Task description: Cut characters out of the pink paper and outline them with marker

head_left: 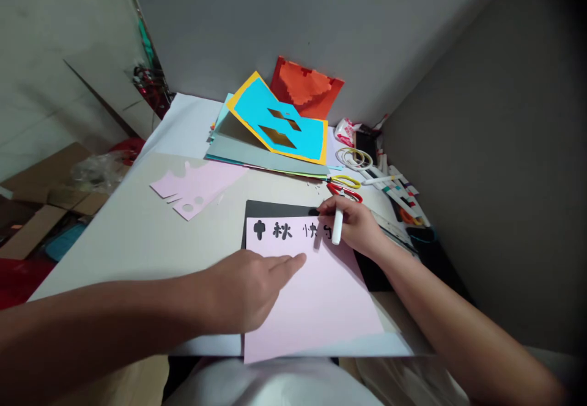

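Observation:
A pink sheet of paper (pixel 316 302) lies on a black mat (pixel 275 209) at the table's near edge, with cut-out characters along its top. My left hand (pixel 247 290) lies flat on the sheet's left side, fingers stretched out and pressing it down. My right hand (pixel 355 225) is closed round a white pen-like tool (pixel 337 225) at the sheet's top right corner, its tip by the last character.
A pink offcut (pixel 197 187) lies to the left on the white table (pixel 128 241). Behind are a stack of coloured paper (pixel 270 131), an orange card (pixel 305 88), red-and-yellow scissors (pixel 343 187), tape rolls (pixel 354 157) and markers (pixel 398 195). Grey walls close off the back and right.

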The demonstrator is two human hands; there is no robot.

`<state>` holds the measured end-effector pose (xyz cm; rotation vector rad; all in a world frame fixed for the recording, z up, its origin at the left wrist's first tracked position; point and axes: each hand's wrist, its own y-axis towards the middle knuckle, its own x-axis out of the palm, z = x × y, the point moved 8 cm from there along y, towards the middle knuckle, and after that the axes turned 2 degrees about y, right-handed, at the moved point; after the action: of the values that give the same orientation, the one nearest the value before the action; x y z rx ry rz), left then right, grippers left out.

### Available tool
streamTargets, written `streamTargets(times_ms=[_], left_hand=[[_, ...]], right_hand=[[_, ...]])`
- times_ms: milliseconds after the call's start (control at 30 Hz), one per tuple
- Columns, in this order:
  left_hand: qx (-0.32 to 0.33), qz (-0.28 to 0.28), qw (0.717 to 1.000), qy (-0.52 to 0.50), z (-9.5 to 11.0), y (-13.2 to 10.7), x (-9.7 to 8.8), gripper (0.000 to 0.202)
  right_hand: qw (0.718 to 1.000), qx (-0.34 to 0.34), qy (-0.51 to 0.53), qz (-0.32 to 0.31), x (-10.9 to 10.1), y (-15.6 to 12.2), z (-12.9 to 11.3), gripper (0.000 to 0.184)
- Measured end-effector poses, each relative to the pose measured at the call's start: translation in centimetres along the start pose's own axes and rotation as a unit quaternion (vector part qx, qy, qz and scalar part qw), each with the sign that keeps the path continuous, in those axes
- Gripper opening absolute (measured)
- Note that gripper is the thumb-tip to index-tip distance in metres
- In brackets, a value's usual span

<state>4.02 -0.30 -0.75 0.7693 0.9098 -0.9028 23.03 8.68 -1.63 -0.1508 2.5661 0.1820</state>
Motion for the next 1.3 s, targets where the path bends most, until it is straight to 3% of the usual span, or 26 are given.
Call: streamTargets(times_ms=[100, 167, 233, 300, 433, 533, 633, 733, 800, 1000, 1200, 1300], left_hand=[[-0.011, -0.138, 0.987, 0.080, 0.2, -0.1, 2.3, 0.071], [-0.018, -0.183, 0.978, 0.096, 0.1, -0.2, 2.8, 0.077], [-0.022, -0.197, 0.976, 0.094, -0.1, -0.2, 2.9, 0.082], [-0.030, -0.203, 0.975, 0.085, -0.3, -0.2, 3.1, 0.085], [-0.036, -0.221, 0.971, 0.078, -0.8, -0.2, 3.8, 0.088], [-0.020, -0.239, 0.966, 0.099, -0.6, 0.0, 4.1, 0.089], [-0.009, -0.219, 0.967, 0.129, -0.2, -0.1, 3.9, 0.086], [-0.007, -0.114, 0.980, 0.161, 0.3, -0.3, 2.7, 0.076], [-0.019, -0.078, 0.983, 0.167, 0.3, -0.6, 2.5, 0.073], [-0.007, -0.084, 0.985, 0.148, 0.7, -0.8, 2.9, 0.076], [0.012, -0.110, 0.975, 0.193, 0.8, -0.4, 2.8, 0.070], [-0.002, -0.111, 0.981, 0.157, 0.4, -0.5, 2.8, 0.072]], right_hand=[[1.000, -0.007, -0.025, 0.008, -0.2, -0.1, -0.5, 0.012], [0.999, -0.016, -0.042, 0.026, -0.8, -0.3, -1.4, 0.014], [0.997, -0.039, -0.032, 0.062, -1.8, -0.7, -2.6, 0.016], [0.993, -0.057, 0.044, 0.093, -2.6, -1.3, -3.5, 0.026], [0.982, 0.049, 0.176, 0.044, -0.9, -2.5, -1.9, 0.047], [0.979, 0.125, 0.155, 0.034, 0.6, -3.1, -0.1, 0.027], [0.973, 0.150, 0.175, 0.033, 1.5, -3.1, 0.7, 0.007], [0.970, 0.150, 0.187, 0.036, 1.7, -2.9, 0.7, 0.014], [0.974, 0.140, 0.172, 0.039, 1.6, -2.8, 0.5, 0.019], [0.982, 0.121, 0.130, 0.056, 1.7, -3.1, -0.1, 0.025], [0.985, 0.118, 0.112, 0.054, 1.9, -3.0, -0.2, 0.024], [0.987, 0.110, 0.103, 0.055, 1.7, -2.9, -0.3, 0.023]])
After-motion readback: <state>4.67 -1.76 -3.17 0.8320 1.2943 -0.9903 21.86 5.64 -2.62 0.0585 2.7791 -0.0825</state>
